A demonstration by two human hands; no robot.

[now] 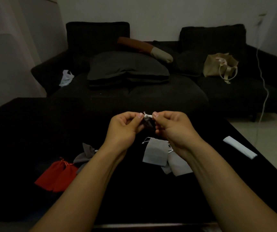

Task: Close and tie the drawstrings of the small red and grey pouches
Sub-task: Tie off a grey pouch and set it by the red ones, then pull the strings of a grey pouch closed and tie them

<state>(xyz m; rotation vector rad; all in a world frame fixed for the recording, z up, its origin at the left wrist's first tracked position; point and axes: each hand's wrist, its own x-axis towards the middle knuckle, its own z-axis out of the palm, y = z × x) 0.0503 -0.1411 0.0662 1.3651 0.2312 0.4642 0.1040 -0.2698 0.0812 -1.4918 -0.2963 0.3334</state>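
A small grey pouch (148,123) hangs between my hands above the black table (34,131), its mouth gathered. My left hand (126,126) and my right hand (171,126) each pinch an end of its white drawstring (146,116), which forms a small knot at the top. Below my right wrist lie flat grey pouches (154,152) with loose white strings. Two red pouches (57,176) lie at the left, with a bunched grey pouch (84,156) beside them, partly hidden by my left forearm.
A folded white strip (239,147) lies near the table's right edge. Behind the table stands a dark sofa (168,94) with a grey cushion (127,67), a beige tote bag (219,66) and a white plastic bag (65,77). A white cable (265,91) hangs at right.
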